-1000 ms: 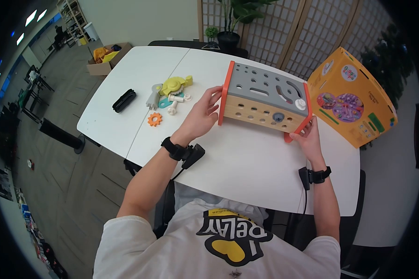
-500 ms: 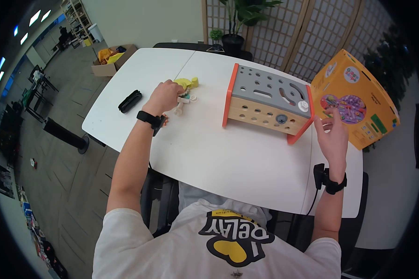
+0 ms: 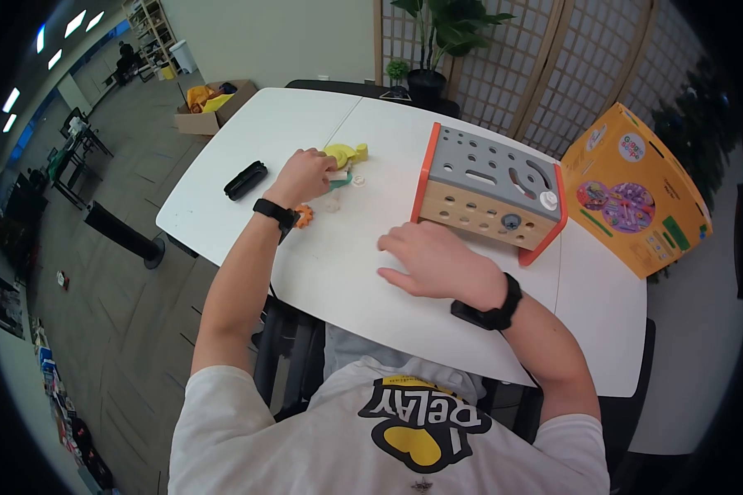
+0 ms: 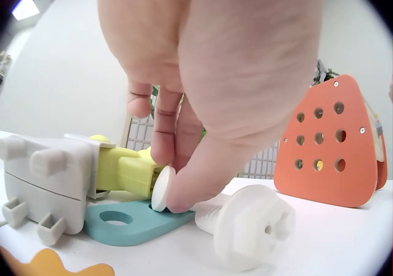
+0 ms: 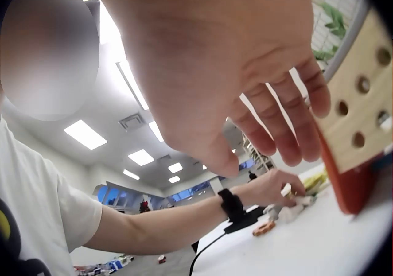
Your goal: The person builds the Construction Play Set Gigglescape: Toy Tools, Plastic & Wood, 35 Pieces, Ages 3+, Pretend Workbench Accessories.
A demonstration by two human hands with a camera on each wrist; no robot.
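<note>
The left hand [image 3: 302, 178] reaches down among the loose toy parts, its thumb and fingers pinching a white bolt [image 4: 163, 189] by its round head. Under that bolt lies a flat teal piece [image 4: 132, 228]; a grey piece [image 4: 46, 181] and a yellow piece [image 4: 126, 173] are beside it. Another white bolt [image 4: 255, 227] lies near the thumb. The right hand [image 3: 437, 262], fingers spread and holding nothing, hovers in front of the wooden toy box [image 3: 470, 208] with grey top and red ends.
An orange gear [image 3: 304, 216] lies close to the left wrist. Farther left on the white table [image 3: 363, 280] is a black case [image 3: 246, 180]. An orange carton [image 3: 636, 190] stands right of the toy box, and a plant [image 3: 428, 78] is behind the table.
The left hand has let go of the toy box and moved left to the loose parts. The right hand has left the box's right end and swung left to its front.
</note>
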